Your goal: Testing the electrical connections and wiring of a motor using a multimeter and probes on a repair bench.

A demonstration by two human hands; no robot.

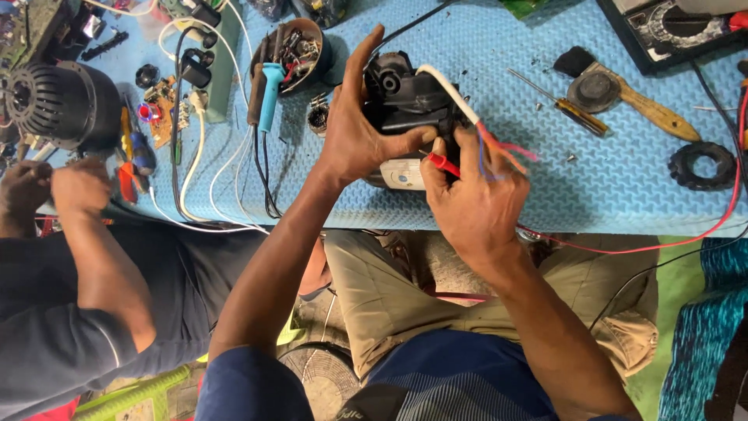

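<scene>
A black plastic motor block (405, 97) with a white cable is held up over the blue foam desk (623, 171). The left hand (354, 136) is wrapped around its side, fingers clamped. A red probe tip (442, 162) is pinched by the right hand (475, 199). The block looks heavy and hard, best gripped by its body; the thin coloured wires (499, 152) are soft and could tear.

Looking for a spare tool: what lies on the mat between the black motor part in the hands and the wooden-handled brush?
In the head view, a thin screwdriver lies between the black motor part and the brush, on the blue mat.
</scene>
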